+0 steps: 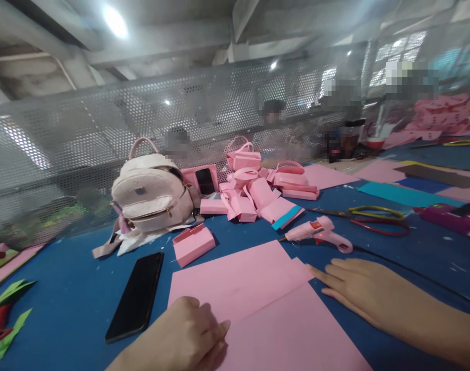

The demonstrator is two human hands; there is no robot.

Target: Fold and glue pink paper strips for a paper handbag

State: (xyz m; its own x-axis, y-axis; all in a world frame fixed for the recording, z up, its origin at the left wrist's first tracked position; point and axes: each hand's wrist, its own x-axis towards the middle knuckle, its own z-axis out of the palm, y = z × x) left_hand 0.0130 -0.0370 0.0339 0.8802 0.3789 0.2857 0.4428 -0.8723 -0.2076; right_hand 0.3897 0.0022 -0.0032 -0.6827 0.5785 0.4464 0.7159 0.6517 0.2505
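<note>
Lying btwn both hands, pink paper (235, 281) has its crease or edge line running from fingertips of L hand (194, 332) rightward, away toward index tip of R hand (353, 286). L's nearer: fingers curled atop it, can't tell if pinching. R's fingers straight, slightly apart, holding nothing. Glue gun (306, 231) just beyond R fingers.

Head cam looks fwd & down, close over blue tbl (76, 299), w/ mesh partition (84, 154) beyond.

A blue table (76, 288) carries pink paper (254, 304), phone (136, 298), scissors (350, 213).
</note>
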